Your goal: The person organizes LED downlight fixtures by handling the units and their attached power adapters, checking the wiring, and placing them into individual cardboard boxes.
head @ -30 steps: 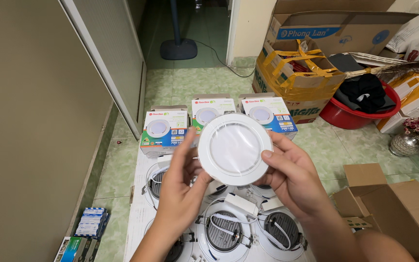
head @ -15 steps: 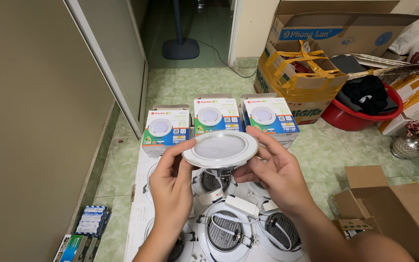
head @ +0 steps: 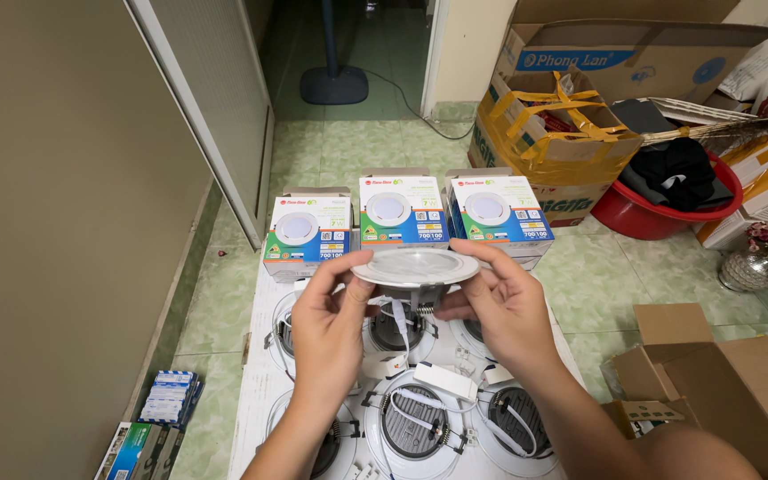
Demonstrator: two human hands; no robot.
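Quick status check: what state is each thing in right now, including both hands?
Left hand: gripping the round lamp's left rim.
Right hand: gripping its right rim.
Round lamp: held level, white face up, wires dangling.
Three retail boxes: upright, closed.
Lamps on the sheet: face down, backs showing.
Brown carton: flaps open.
Red tub: filled with dark cloth.

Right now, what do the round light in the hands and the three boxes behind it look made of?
Round light, held by left hand and right hand: looks like white plastic, matte rim, frosted translucent face with soft glare; a painted metal rim can't be ruled out. Three boxes: printed cardboard, slightly glossy, with folded edges and crisp corners.
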